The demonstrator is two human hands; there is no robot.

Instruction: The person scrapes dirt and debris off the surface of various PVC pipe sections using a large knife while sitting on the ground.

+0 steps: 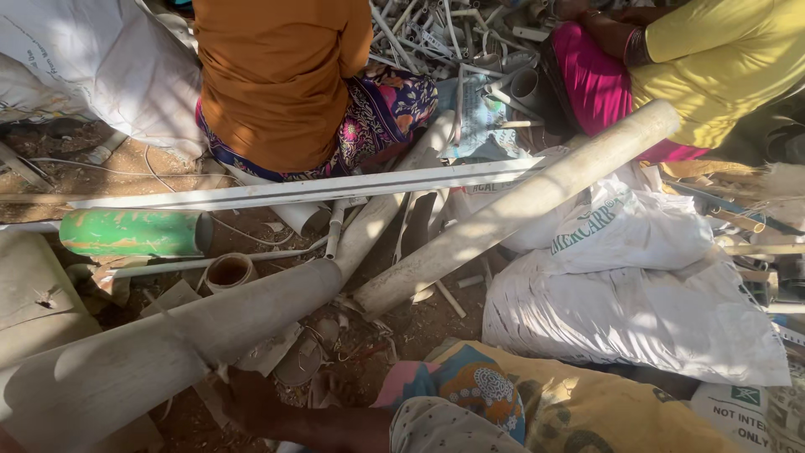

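Two co-workers [281, 80], one green pipe [132, 232]

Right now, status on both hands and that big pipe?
Left hand low in shadow against the big grey pipe, fingers unclear. Right hand out of view. Second long pipe and white sacks lie alongside; two people sit beyond.
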